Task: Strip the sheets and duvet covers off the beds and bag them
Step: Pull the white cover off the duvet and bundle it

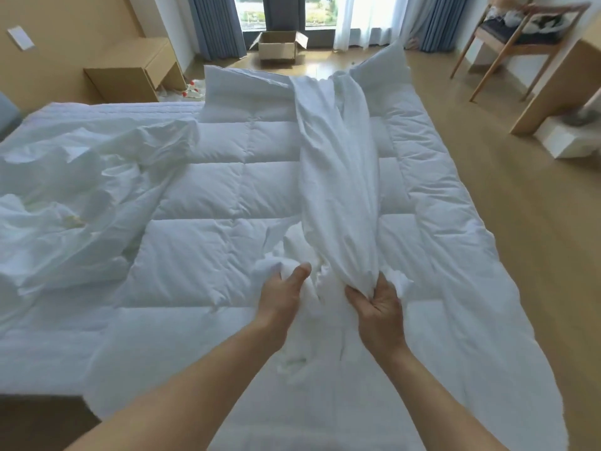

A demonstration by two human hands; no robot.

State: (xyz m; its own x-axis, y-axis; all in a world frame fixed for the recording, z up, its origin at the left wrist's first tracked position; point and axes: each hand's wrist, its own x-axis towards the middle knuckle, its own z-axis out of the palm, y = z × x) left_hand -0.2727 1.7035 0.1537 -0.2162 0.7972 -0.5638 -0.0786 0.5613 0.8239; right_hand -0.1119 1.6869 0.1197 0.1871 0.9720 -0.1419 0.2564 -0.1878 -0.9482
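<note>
A white quilted duvet (227,196) lies spread over the bed. On top of it a white duvet cover (338,177) is bunched into a long rope that runs from the far edge toward me. My right hand (377,307) grips the near end of that bunched cover. My left hand (283,291) holds a gathered fold of the same white fabric just to the left of it. A crumpled white sheet (71,196) lies heaped on the left side of the bed.
An open cardboard box (279,45) stands on the floor by the window beyond the bed. A wooden nightstand (130,71) is at the far left. A wooden chair (520,37) and desk (562,79) stand at the right, with wood floor (507,206) alongside the bed.
</note>
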